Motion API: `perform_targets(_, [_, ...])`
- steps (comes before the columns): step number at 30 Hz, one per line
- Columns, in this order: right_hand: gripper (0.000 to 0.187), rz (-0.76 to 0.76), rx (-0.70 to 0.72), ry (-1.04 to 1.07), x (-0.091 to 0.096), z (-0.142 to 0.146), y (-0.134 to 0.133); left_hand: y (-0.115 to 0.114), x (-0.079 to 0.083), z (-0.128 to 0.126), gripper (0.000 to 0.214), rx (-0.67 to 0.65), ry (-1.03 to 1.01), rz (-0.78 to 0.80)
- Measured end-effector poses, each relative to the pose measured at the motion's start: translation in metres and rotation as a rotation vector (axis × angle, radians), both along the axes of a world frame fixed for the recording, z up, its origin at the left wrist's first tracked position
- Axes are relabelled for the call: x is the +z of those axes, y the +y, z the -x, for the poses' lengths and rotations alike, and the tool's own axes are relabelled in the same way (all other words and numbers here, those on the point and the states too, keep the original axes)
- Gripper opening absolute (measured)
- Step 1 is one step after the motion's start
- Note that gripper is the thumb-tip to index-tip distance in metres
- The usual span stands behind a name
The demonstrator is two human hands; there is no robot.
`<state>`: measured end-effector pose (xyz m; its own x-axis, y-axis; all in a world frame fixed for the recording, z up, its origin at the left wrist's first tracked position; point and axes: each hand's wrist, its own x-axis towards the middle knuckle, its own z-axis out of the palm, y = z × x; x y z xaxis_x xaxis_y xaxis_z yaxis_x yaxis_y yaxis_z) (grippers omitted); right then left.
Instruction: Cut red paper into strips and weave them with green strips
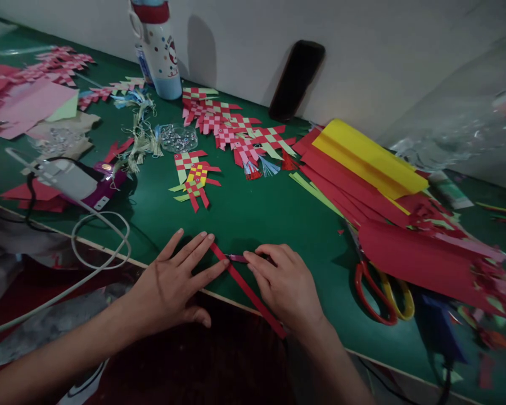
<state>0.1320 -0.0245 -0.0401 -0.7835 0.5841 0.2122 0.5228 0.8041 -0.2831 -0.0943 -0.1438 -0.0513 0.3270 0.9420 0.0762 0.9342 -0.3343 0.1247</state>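
Observation:
My left hand lies with its fingers spread at the table's front edge. Its fingertips press on the upper part of a red paper strip, which slants down to the right and runs past the edge. Pinched in my right hand is a slim purple tool with a thin, shiny tip; its exact kind is unclear. That tip meets the strip beside my left index finger. Beyond my hands lie woven paper fish in red, green and yellow.
Several more woven fish with tassels lie near the wall. At right are red paper sheets, a yellow sheet and scissors. A bottle, a phone, a bead tray and a white cable surround the work area.

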Motion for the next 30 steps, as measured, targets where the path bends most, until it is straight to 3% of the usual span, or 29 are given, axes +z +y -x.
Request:
perform_targets(9, [0.026,0.004,0.000,-0.010,-0.001,0.003,0.001,-0.001,-0.009,0.002,0.090,-0.013,-0.033,-0.026])
perform_targets(30, [0.024,-0.018,0.030,-0.013,0.000,0.017,0.006,-0.001,-0.010,0.003,0.091,-0.007,-0.084,-0.033])
